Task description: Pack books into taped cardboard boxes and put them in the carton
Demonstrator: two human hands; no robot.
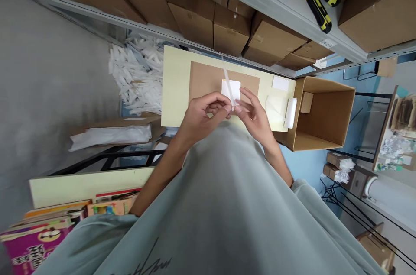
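Both my hands meet over a small pale-yellow table (175,93) with a brown cardboard sheet (204,80) on it. My left hand (201,117) is curled, its thumb and fingers pinched on the near end of a thin white strip (228,82). My right hand (255,114) pinches the same spot from the other side. The strip runs away from my fingers across a small white square piece (231,89) lying on the cardboard. A folded clear plastic bag (281,108) lies on the table to the right.
An open cardboard box (325,112) lies on its side at the table's right end. A heap of white strips (136,71) sits on the floor to the left. Shelves above hold closed cartons (195,19) and yellow-handled tools (320,0). Colourful boxes (42,236) stand at lower left.
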